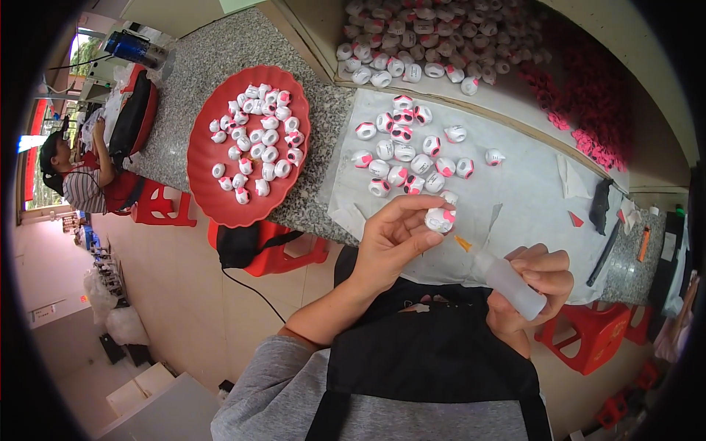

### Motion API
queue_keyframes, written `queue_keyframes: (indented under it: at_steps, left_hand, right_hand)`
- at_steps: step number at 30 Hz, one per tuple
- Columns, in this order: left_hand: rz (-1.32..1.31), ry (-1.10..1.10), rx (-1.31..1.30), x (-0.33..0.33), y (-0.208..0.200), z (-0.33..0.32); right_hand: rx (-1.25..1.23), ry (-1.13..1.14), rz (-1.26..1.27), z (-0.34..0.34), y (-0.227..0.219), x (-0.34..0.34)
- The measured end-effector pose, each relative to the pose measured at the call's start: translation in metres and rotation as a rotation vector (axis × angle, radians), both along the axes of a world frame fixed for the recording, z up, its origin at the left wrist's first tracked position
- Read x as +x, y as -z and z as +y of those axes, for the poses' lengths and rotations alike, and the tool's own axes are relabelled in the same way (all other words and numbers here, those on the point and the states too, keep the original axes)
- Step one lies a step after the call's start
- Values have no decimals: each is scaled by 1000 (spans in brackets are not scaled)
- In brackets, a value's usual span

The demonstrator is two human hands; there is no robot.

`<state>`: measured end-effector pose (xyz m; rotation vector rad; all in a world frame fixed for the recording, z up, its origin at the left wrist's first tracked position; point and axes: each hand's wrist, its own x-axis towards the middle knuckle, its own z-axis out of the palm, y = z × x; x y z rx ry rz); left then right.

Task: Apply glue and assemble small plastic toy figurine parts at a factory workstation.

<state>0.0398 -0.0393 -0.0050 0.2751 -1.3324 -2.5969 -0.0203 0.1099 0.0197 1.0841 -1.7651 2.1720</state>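
Between the thumb and fingers of my left hand (390, 242) is a small white-and-pink figurine head (440, 220). My right hand (540, 279) grips a translucent squeeze bottle (507, 281), tilted so that its orange needle tip (462, 243) points toward the figurine head, a short gap away. Beyond my hands, several similar white-and-pink heads (403, 151) lie loose on a white sheet (482, 191). Some of them show a dark opening or pink markings.
A red scalloped tray (202, 176) at left holds many white heads. A compartment at the back contains piled heads (434, 37) and bright pink pieces (599, 147). Red stools (588, 334) stand below the granite counter (220, 44). Another person (77, 173) sits at far left.
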Motion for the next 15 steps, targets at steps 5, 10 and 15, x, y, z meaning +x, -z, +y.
queue_keyframes:
  at_steps: [5, 10, 15]
  left_hand:
    - [-13, -2, -6, 1, -2, 1]
    - [-17, 11, -11, 2, 0, 0]
    - [-34, -8, 9, 3, 0, 0]
  right_hand:
    - [21, -29, -1, 3, 1, 1]
    - [55, 88, -44, -5, -2, 7]
    - [82, 70, -34, -5, -5, 7]
